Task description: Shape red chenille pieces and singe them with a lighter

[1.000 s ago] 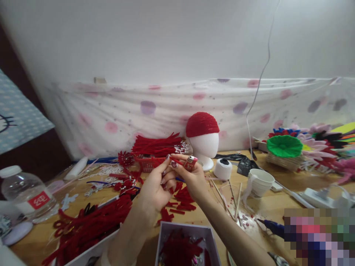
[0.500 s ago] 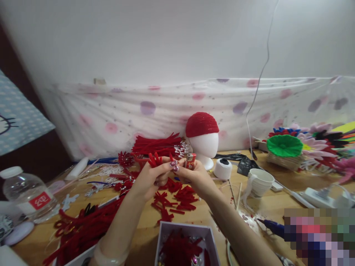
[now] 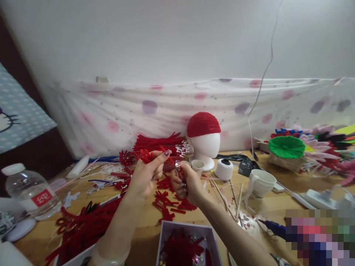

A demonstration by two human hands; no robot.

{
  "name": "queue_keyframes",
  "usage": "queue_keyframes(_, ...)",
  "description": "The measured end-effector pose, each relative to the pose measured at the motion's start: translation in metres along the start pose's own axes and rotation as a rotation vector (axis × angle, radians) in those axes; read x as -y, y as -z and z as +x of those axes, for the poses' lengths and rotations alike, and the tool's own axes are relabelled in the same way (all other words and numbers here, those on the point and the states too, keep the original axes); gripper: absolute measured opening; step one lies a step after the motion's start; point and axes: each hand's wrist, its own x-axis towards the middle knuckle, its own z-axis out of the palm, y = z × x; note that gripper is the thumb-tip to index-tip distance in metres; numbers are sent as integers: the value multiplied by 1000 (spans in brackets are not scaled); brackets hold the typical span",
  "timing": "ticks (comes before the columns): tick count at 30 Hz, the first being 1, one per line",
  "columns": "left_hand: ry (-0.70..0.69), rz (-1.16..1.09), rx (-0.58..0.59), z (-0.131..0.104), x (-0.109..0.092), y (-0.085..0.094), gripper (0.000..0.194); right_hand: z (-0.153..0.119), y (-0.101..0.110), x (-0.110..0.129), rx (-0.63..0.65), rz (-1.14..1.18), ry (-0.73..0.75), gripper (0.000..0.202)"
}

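My left hand [image 3: 149,173] is closed around several short red fuzzy strips [image 3: 146,156], with one strip's end pinched between thumb and forefinger. Just right of it, my right hand [image 3: 188,181] grips a lighter [image 3: 178,167], its metal top pointing up under the thumb. Whether a flame burns I cannot tell. Below the hands, more red fuzzy pieces [image 3: 165,201] lie loose on the wooden table [image 3: 144,229]. A white box [image 3: 213,236] of red pieces and beads stands at the front.
Behind stands a white foam head [image 3: 206,146] with a red cap, beside a thread spool [image 3: 224,169]. A cup [image 3: 262,181] and felt-like flowers [image 3: 287,147] are on the right. At left are a water bottle [image 3: 30,192] and a box of long red strips [image 3: 88,231].
My hands have moved apart. The right hand has shifted slightly down and turned the lighter upright, thumb on its top. The left still holds the red strips.
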Motion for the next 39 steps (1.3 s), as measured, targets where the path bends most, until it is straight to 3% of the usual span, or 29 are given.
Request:
queue_keyframes(18,-28,49,1,0,4,-2,37,-10,-12,-2,53,-49,18,54)
queue_keyframes(30,-9,46,-24,-1,1,-5,40,-10,-5,4,-38,6,56,61)
queue_keyframes(39,-15,56,-14,-2,-1,-4,38,-8,-9,-1,1,-31,48,43)
